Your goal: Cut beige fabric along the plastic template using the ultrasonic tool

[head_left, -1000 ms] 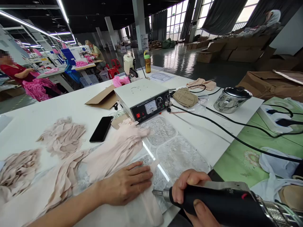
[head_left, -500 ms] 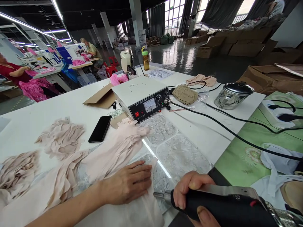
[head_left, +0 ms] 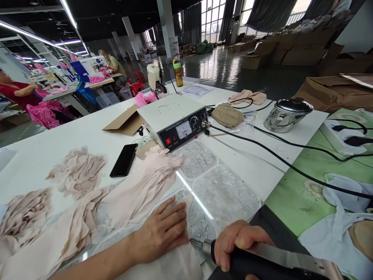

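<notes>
My left hand (head_left: 163, 229) lies palm down with fingers stretched out on a pale beige piece of thin fabric (head_left: 177, 264). Under the fabric is a clear, scuffed sheet (head_left: 227, 190) on the table. My right hand (head_left: 241, 241) is wrapped round a handheld ultrasonic welder (head_left: 279, 262) with a black body and a metal tip. That tip points left, at the fabric's right edge beside my left fingertips; whether it touches is unclear. Beyond my left hand, layered beige fabric pieces (head_left: 142, 182) are spread out, with more strips (head_left: 78, 217) to the left.
A control box (head_left: 180, 120) with a dial stands mid-table, its black cable (head_left: 262, 146) running right. Around it are a phone (head_left: 123, 160), cardboard (head_left: 124, 120), a steel pot (head_left: 287, 116) and a bottle (head_left: 178, 76). Crumpled fabric piles (head_left: 78, 171) lie left. People work at sewing machines behind.
My left fingers have spread a little and the hand has tilted. The welder's rear end has dropped lower, while its tip stays near the fabric edge.
</notes>
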The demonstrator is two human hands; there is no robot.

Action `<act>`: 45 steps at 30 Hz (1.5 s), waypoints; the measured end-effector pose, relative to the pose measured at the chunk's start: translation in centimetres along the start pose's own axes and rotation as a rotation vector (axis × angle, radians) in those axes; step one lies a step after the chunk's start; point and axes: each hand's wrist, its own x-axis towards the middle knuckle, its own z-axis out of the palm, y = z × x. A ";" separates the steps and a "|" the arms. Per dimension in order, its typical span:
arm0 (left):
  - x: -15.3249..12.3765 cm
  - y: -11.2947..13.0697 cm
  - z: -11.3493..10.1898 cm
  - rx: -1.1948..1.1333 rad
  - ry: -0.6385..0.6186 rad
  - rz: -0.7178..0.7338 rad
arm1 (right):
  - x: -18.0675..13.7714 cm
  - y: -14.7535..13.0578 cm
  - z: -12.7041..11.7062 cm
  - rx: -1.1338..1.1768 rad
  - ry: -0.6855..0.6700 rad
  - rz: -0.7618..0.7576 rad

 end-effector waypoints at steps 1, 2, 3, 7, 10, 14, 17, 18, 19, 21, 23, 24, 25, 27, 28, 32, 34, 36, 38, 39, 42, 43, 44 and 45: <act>0.0 -0.1 0.0 -0.002 -0.001 0.007 | -0.1 0.0 0.0 -0.020 -0.003 -0.006; -0.1 -0.2 0.0 -0.004 0.001 0.017 | -0.2 0.0 0.0 -0.040 -0.006 -0.013; -0.1 -0.2 0.1 -0.007 0.005 0.027 | -0.3 0.0 0.0 -0.055 -0.008 -0.021; 0.2 -0.5 0.1 -0.024 0.012 0.067 | -0.5 0.1 -0.6 -0.058 -0.034 -0.026; 0.4 -0.7 -0.1 -0.043 -0.002 0.084 | -0.3 0.3 -1.8 -0.070 -0.170 -0.018; 0.4 -0.8 -0.1 -0.024 -0.008 0.089 | 0.2 0.5 -2.8 -0.079 -0.255 0.015; 0.2 -0.8 0.1 -0.003 -0.005 0.092 | 0.4 0.0 -2.1 -0.090 -0.180 -0.017; 0.1 -0.7 0.2 0.001 -0.008 0.095 | 0.5 -0.2 -1.7 -0.108 -0.118 -0.032; 0.0 -0.7 0.2 0.006 -0.007 0.097 | 0.7 -0.4 -1.3 -0.133 -0.057 -0.044; 0.0 -0.8 0.3 0.014 0.000 0.103 | 1.2 -0.7 -0.5 -0.186 0.031 -0.081; 0.1 -0.8 0.4 0.015 0.007 0.104 | 2.1 -0.5 -0.1 -0.233 0.060 -0.149; 0.1 -0.9 0.4 0.013 0.009 0.104 | 2.6 -0.1 0.0 -0.255 0.060 -0.164; 0.1 -0.9 0.4 0.011 0.008 0.105 | 3.0 0.4 -0.1 -0.262 0.049 -0.204; 0.1 -1.1 0.3 0.001 0.000 0.115 | 3.9 1.4 -0.2 -0.267 0.032 -0.226; 0.1 -1.1 0.3 -0.004 -0.007 0.123 | 4.2 1.8 -0.3 -0.266 0.029 -0.235; -0.1 -1.3 0.3 -0.026 -0.032 0.147 | 4.6 2.6 -0.6 -0.282 0.042 -0.230; -0.1 -1.4 0.3 -0.027 -0.027 0.156 | 4.8 2.6 -0.7 -0.286 0.050 -0.234; -0.1 -1.4 0.3 -0.021 -0.016 0.168 | 4.9 2.5 -0.8 -0.280 0.059 -0.238; 0.0 -1.4 0.3 -0.015 -0.009 0.181 | 5.0 2.5 -0.8 -0.276 0.066 -0.238; 0.0 -1.4 0.3 -0.013 -0.007 0.186 | 5.1 2.5 -0.8 -0.276 0.070 -0.236; -0.2 -1.5 0.4 0.001 -0.002 0.195 | 5.1 2.5 -0.7 -0.288 0.076 -0.236; -0.2 -1.5 0.5 0.008 -0.002 0.197 | 5.1 2.5 -0.7 -0.291 0.081 -0.234; -0.3 -1.5 0.5 0.015 -0.003 0.199 | 5.1 2.4 -0.6 -0.293 0.087 -0.232; -0.4 -1.4 0.6 0.020 -0.004 0.199 | 5.1 2.4 -0.6 -0.293 0.091 -0.229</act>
